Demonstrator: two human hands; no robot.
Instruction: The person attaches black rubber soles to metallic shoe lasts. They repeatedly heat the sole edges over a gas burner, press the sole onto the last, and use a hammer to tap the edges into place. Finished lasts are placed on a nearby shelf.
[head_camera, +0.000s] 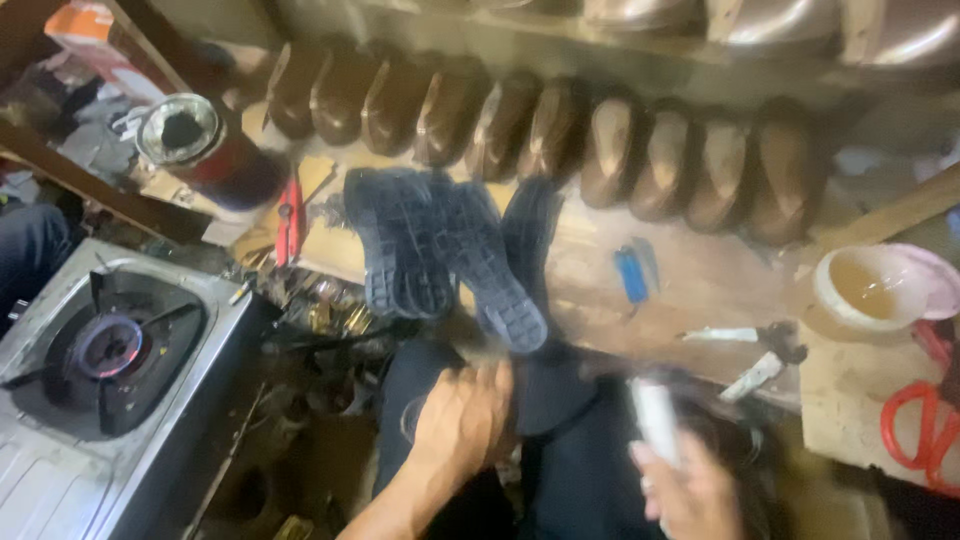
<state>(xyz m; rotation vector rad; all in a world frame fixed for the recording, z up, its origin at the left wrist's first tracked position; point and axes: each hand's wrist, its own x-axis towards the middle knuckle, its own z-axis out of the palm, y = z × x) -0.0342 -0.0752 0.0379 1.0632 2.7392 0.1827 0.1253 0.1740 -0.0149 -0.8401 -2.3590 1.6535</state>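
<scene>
My left hand (462, 420) rests low in the middle, fingers curled over a dark shoe part on my lap, just below the heel of a black shoe sole (495, 270). Two more black soles (398, 245) lie beside it on the wooden bench (700, 275). My right hand (690, 490), blurred, grips a white handle-like tool (655, 415) that points up. A row of brown shoe lasts (560, 130) lines the back of the bench.
A gas stove (105, 350) burns at the left. A round tin (195, 140) and red pliers (290, 220) sit at upper left. A blue lighter (630, 272), a white-handled tool (745, 350), a cup of amber liquid (865, 290) and red scissors (915, 425) lie right.
</scene>
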